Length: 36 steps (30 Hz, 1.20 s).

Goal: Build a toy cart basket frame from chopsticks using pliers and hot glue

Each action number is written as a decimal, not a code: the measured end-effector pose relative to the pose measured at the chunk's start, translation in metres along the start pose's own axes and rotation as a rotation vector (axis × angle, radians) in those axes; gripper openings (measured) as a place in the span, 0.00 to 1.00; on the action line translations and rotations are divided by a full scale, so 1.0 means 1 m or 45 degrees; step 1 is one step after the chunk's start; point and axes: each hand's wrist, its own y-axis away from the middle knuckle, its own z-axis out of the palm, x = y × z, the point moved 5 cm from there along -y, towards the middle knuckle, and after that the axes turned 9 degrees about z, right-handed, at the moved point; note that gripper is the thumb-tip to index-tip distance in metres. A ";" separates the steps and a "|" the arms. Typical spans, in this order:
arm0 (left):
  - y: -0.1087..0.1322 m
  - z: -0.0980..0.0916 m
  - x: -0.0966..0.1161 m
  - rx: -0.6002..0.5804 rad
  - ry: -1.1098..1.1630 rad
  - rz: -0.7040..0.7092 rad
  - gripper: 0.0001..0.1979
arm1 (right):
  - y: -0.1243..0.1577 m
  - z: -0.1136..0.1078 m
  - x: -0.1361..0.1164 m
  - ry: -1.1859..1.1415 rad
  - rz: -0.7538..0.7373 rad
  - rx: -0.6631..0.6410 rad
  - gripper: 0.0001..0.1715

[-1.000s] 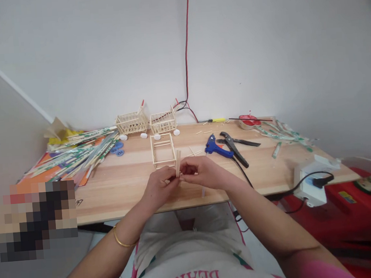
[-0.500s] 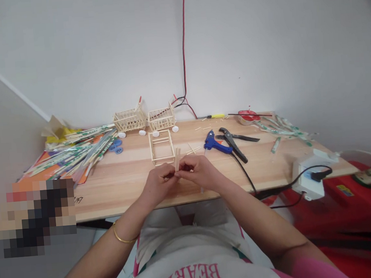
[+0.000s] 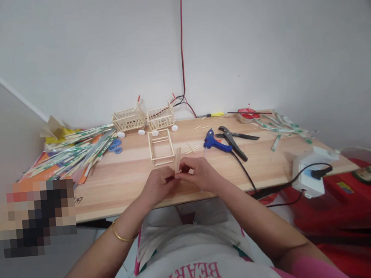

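Several short wooden sticks point(image 3: 177, 159) stand upright in a small bundle between my hands, above the front of the table. My left hand point(image 3: 160, 184) pinches the bundle from the left, and its fingertips are partly hidden. From the other side, my right hand point(image 3: 197, 173) grips the same sticks between thumb and fingers. Just behind my hands lies an open box-shaped stick frame point(image 3: 162, 162). Beyond it stand a small stick cart point(image 3: 160, 118) and a second stick cart point(image 3: 129, 120), both with white wheels. Loose cut sticks point(image 3: 192, 148) lie right of the frame.
A blue glue gun point(image 3: 216, 143) and black-handled cutters point(image 3: 234, 143) lie to the right. Packaged sticks point(image 3: 74, 154) and blue scissors point(image 3: 117, 146) are at left. A red dish point(image 3: 248, 115) and torn wrappers point(image 3: 287, 129) sit at back right, a white power box point(image 3: 309, 178) at the right edge.
Both hands stay on the stick bundle with only slight finger movement. The whole view has shifted a little; the things on the table stay in place.
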 end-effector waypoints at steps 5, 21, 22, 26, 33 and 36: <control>0.000 0.000 -0.003 0.009 -0.029 -0.020 0.10 | -0.001 0.005 0.013 -0.220 0.052 0.001 0.05; 0.009 -0.002 -0.005 0.002 0.116 -0.233 0.08 | 0.000 0.006 0.011 -0.008 -0.088 0.171 0.09; 0.011 -0.006 -0.005 0.061 0.178 -0.267 0.10 | 0.000 0.005 0.011 -0.007 -0.086 0.179 0.09; 0.020 -0.022 0.000 0.491 0.439 -0.455 0.12 | -0.001 0.004 0.004 -0.023 -0.053 0.180 0.09; 0.014 -0.001 0.007 0.712 1.109 -0.669 0.10 | -0.002 0.008 -0.004 0.049 0.063 0.123 0.08; 0.012 0.005 0.008 0.738 1.297 -0.715 0.10 | -0.001 0.007 -0.003 0.041 0.088 0.116 0.08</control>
